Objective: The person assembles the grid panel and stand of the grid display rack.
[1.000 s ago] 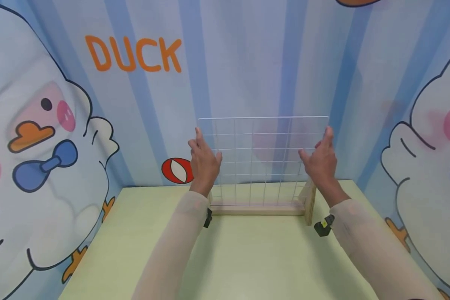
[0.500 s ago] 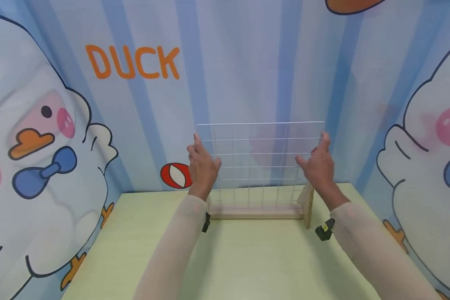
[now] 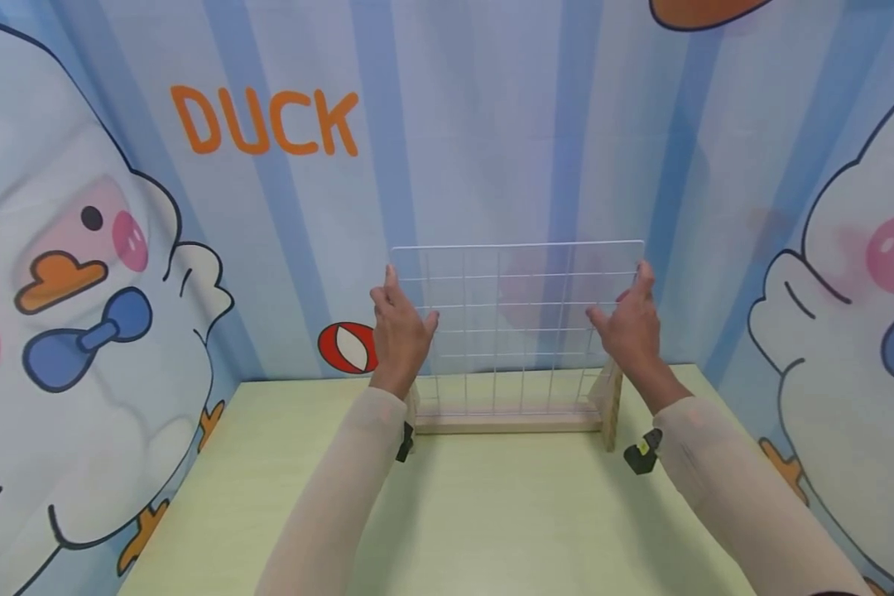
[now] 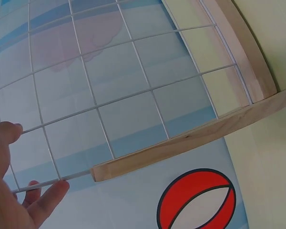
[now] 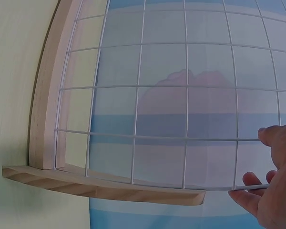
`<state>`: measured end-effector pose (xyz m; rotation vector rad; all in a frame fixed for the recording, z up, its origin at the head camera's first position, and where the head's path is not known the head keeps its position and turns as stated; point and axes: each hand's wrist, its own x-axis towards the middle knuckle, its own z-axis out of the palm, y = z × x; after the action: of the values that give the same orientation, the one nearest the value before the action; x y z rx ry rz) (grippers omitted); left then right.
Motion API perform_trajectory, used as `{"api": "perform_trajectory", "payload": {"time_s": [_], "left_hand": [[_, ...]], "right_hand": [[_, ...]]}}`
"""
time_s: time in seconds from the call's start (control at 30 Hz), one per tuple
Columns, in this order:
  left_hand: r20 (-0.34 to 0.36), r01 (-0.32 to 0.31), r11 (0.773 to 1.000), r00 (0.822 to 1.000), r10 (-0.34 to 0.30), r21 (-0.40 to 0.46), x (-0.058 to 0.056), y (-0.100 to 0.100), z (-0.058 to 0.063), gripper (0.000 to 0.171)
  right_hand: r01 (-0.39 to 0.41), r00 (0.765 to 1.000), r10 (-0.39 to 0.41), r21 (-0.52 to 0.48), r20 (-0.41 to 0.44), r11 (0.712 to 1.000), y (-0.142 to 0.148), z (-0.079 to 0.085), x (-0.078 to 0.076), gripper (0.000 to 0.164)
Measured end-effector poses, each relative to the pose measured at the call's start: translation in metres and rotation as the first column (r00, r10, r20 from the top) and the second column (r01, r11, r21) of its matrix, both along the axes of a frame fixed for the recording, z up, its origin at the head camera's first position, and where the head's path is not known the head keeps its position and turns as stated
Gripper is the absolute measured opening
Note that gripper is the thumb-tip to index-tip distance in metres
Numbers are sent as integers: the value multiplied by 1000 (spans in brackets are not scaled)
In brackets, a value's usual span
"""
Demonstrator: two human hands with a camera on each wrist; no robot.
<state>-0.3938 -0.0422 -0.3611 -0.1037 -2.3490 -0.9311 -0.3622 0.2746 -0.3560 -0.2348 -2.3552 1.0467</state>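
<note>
A white wire grid panel (image 3: 498, 305) stands upright in a pale wooden stand (image 3: 510, 428) at the back of the table. My left hand (image 3: 401, 331) grips the panel's left edge above the wood. In the left wrist view its thumb lies on the front side, with fingers curled round the edge wire. The right hand (image 3: 629, 327) holds the opposite edge the same way, its thumb at a cross wire in the right wrist view. A short wooden side piece (image 4: 181, 142) runs along the panel's lower left edge, and a matching side piece (image 5: 109, 188) along the right.
The pale green table (image 3: 510, 513) reaches back to a blue striped cloth backdrop (image 3: 484, 99), which is printed with ducks, a ball and lettering. Black devices, the right one (image 3: 643, 452) plainer to see, sit at both wrists.
Over the last second the whole head view has shifted slightly. Both hands keep their hold on the panel's edges, and the panel and stand show no clear movement.
</note>
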Motion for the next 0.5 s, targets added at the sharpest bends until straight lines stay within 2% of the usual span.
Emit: {"api": "perform_trajectory", "payload": {"time_s": [0.13,0.27,0.4,0.5], "left_hand": [[-2,-11,1000,1000,11,-3,0,-1,1,100],[15,-8,1000,1000,8,5,0,-3,1,99],[18,22,1000,1000,-22,-13,0,-11,2,92],[14,66,997,998,-66,-34,-1,-26,2,81]], "right_hand": [[-9,1000,9,26,10,1000,1,2,0,97],[-23,1000,21,98,23,995,8,2,2,99],[-22,1000,21,190,5,982,20,3,5,94],[-50,999,52,230,-5,972,33,4,6,85]]}}
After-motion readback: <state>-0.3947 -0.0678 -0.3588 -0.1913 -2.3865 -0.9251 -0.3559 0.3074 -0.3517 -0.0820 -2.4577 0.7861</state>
